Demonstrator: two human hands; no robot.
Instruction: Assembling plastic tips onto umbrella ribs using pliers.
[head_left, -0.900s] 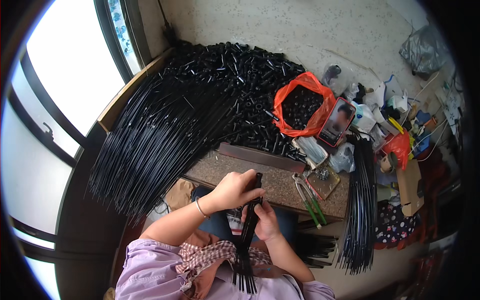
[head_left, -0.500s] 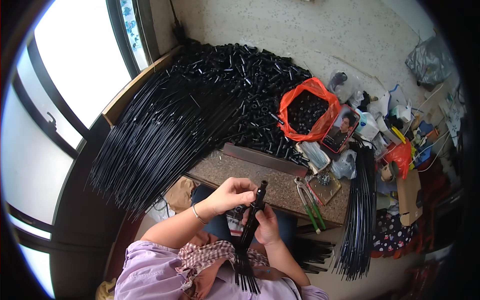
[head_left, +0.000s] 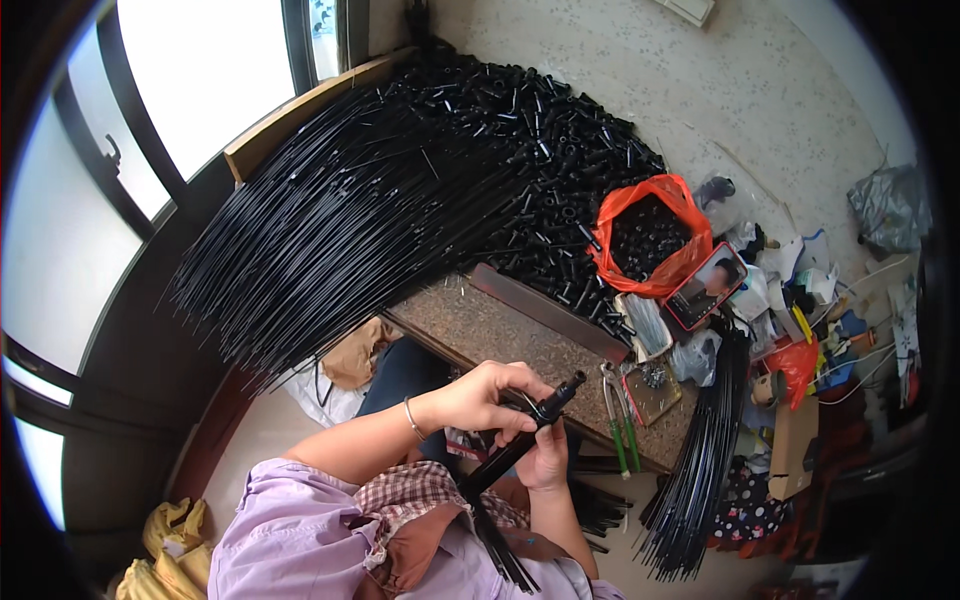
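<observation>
Lit phone (head_left: 706, 287), tilted | grey bag (head_left: 889, 208) by wall (head_left: 760, 75), upper right | red plastic (head_left: 795, 368) near carton (head_left: 794, 452) | dotted cloth (head_left: 748, 512) beside carton | yellow bag (head_left: 165, 572) on floor (head_left: 245, 480), lower left | bright window (head_left: 220, 75), upper left

Small parts fill the plastic bag (head_left: 700, 232) on the workbench (head_left: 440, 320). Left of the bag spreads a heap of tubes (head_left: 540, 150), then a sheaf of rods (head_left: 330, 220) farther left. A phone (head_left: 706, 286) sits just beside its near right side. Nearer the person than the bag lie a bar (head_left: 550, 312) and pincers (head_left: 617, 438).
</observation>
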